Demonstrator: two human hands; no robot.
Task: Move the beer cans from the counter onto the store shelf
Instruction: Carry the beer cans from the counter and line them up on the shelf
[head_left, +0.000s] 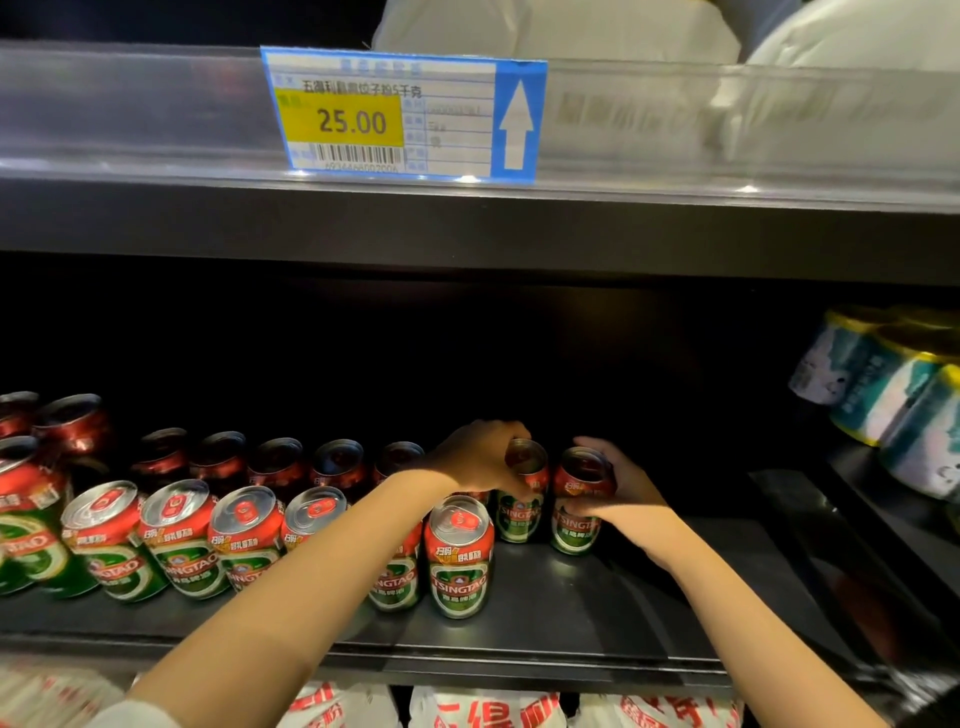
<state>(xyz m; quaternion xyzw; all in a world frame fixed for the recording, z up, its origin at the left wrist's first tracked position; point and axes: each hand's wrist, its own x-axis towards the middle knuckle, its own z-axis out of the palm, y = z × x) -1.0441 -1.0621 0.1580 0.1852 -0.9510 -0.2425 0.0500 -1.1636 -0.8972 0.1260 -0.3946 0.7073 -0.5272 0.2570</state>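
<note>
Red and green beer cans stand in two rows on the dark store shelf (597, 613). My left hand (478, 457) grips the top of one can (522, 512) in the back row. My right hand (618, 488) holds another can (576, 519) just to its right, fingers wrapped round its side. Both cans stand upright on the shelf, at the right end of the back row. A front-row can (460, 558) stands just in front of my left wrist. The counter is out of view.
Several more cans (176, 540) fill the shelf to the left. Blue and white shrink-wrapped cans (883, 384) sit on the right. The upper shelf edge carries a price tag (400, 114). White bags (488, 709) lie below. The shelf to the right of my hands is bare.
</note>
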